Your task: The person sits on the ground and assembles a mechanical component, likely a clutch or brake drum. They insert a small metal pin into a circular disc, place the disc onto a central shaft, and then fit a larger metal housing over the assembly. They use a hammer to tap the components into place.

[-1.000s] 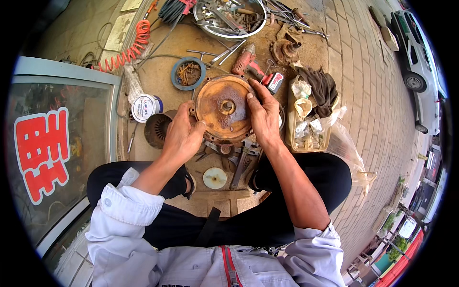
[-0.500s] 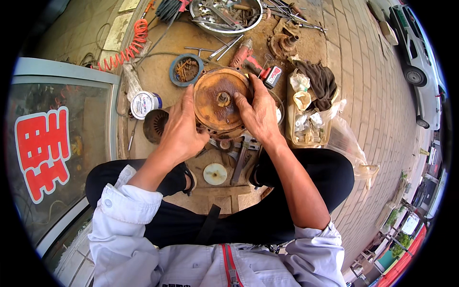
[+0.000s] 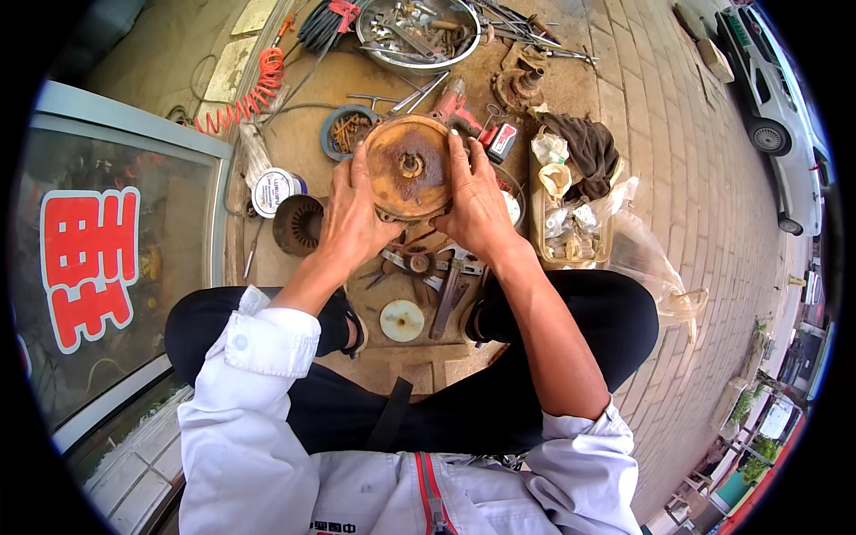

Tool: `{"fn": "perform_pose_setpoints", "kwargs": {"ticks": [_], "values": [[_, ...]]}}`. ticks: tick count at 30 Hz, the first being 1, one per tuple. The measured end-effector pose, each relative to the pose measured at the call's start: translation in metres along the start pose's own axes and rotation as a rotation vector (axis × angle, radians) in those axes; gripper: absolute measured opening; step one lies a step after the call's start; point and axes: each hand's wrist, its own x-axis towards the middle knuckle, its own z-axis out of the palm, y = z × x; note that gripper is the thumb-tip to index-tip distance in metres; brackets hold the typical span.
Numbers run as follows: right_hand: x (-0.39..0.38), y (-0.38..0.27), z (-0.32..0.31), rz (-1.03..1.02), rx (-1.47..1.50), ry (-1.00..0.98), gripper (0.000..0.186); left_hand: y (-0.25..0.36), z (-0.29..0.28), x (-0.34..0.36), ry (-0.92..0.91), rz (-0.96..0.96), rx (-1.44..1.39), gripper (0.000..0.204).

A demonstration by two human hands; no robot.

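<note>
Between my two hands is a rusty round metal housing, its flat brown face turned up and a short shaft stub at its centre. My left hand grips its left rim, fingers along the edge. At the right rim my right hand holds it the same way; both thumbs are low at the near side. The housing hides what lies right beneath it. To the left of my left hand stands a dark slotted metal ring. A red cordless drill lies just beyond my right hand.
A blue-rimmed dish holds screws beside a white tub. Farther off sits a metal basin of tools. On the right are a tray with rags and bags. A hammer and pale disc lie between my feet.
The housing has moved slightly away from me. My right thumb has left its face near the shaft and dropped to the near side, while my right fingers remain on the rim.
</note>
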Motion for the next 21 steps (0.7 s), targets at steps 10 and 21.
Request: {"fn": "perform_pose_setpoints", "kwargs": {"ticks": [10, 21], "values": [[0.004, 0.011, 0.003, -0.086, 0.065, 0.016, 0.11, 0.009, -0.006, 0.002, 0.001, -0.021, 0.022, 0.124], [0.002, 0.009, -0.001, -0.124, 0.044, 0.069, 0.105, 0.01, -0.004, 0.001, 0.04, -0.028, 0.013, 0.123]]}}
